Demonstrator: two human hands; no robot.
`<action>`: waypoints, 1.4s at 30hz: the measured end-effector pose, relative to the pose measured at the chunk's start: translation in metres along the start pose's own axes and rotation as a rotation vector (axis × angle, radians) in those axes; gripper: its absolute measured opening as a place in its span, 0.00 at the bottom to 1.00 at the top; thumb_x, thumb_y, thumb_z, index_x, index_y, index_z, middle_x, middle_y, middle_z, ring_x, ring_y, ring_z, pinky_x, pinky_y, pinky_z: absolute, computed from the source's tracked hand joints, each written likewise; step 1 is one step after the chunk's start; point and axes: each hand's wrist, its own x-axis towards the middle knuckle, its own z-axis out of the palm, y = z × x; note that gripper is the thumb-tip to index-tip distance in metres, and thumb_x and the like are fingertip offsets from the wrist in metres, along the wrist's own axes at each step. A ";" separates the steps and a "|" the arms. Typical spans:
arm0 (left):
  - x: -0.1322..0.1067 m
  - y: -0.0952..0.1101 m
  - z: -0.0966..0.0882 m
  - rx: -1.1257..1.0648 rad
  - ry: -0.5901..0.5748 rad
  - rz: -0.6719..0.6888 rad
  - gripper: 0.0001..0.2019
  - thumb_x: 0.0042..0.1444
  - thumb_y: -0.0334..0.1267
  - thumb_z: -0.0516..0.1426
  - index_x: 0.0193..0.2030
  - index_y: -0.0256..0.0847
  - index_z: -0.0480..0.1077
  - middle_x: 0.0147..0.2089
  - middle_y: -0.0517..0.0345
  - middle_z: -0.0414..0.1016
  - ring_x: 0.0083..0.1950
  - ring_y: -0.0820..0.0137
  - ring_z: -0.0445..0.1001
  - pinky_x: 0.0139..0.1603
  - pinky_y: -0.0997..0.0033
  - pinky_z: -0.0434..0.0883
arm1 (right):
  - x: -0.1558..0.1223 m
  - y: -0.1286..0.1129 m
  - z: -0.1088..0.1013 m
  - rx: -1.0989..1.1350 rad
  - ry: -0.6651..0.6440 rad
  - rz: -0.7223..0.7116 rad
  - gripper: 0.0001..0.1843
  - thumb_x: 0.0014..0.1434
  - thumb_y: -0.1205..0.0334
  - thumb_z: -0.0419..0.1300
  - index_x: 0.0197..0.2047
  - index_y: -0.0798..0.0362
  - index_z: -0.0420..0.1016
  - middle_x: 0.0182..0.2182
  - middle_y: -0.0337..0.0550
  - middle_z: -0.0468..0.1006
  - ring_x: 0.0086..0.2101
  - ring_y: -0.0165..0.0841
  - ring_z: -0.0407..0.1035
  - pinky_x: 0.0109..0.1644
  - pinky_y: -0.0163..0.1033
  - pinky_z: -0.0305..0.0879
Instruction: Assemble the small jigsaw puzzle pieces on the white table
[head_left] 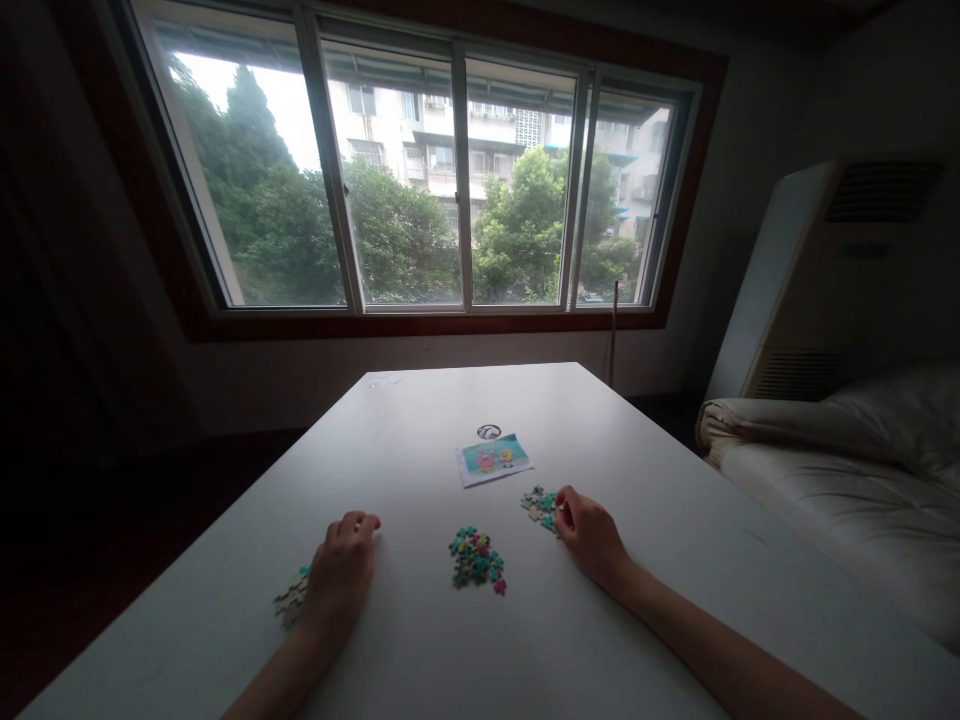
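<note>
A careless sweep by the bare right hand (591, 537) or bare left hand (343, 562), whose grips cannot be told, could scatter the teal-and-beige cardboard-like jigsaw pieces (536, 507) beside each.

Right hand (592, 532) at puzzle pieces (538, 506)

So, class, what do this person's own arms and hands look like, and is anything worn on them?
The left hand and right hand are ungloved. The left forearm and right forearm look slim and bare, with no sleeve, watch or bracelet showing. Fine details, such as nails, are too small to tell.
</note>
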 end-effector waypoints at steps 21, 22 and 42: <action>-0.036 0.072 -0.047 -0.299 0.528 0.880 0.12 0.64 0.28 0.46 0.46 0.39 0.68 0.46 0.54 0.70 0.50 0.72 0.69 0.49 0.75 0.73 | -0.032 -0.065 -0.014 0.719 -0.324 -0.065 0.09 0.55 0.65 0.56 0.40 0.57 0.71 0.24 0.37 0.70 0.24 0.26 0.62 0.28 0.31 0.58; -0.038 0.076 -0.050 -0.327 0.527 0.901 0.11 0.64 0.30 0.46 0.46 0.38 0.68 0.45 0.54 0.70 0.50 0.73 0.69 0.49 0.77 0.73 | -0.035 -0.068 -0.013 0.768 -0.368 -0.067 0.11 0.55 0.63 0.57 0.41 0.57 0.71 0.26 0.38 0.71 0.24 0.26 0.61 0.28 0.30 0.58; -0.051 0.084 -0.034 -0.548 0.256 1.008 0.12 0.64 0.29 0.46 0.52 0.35 0.65 0.46 0.50 0.72 0.51 0.72 0.71 0.49 0.80 0.72 | -0.041 -0.067 -0.005 1.032 -0.618 -0.059 0.15 0.49 0.54 0.64 0.35 0.59 0.78 0.18 0.31 0.61 0.21 0.22 0.52 0.25 0.29 0.49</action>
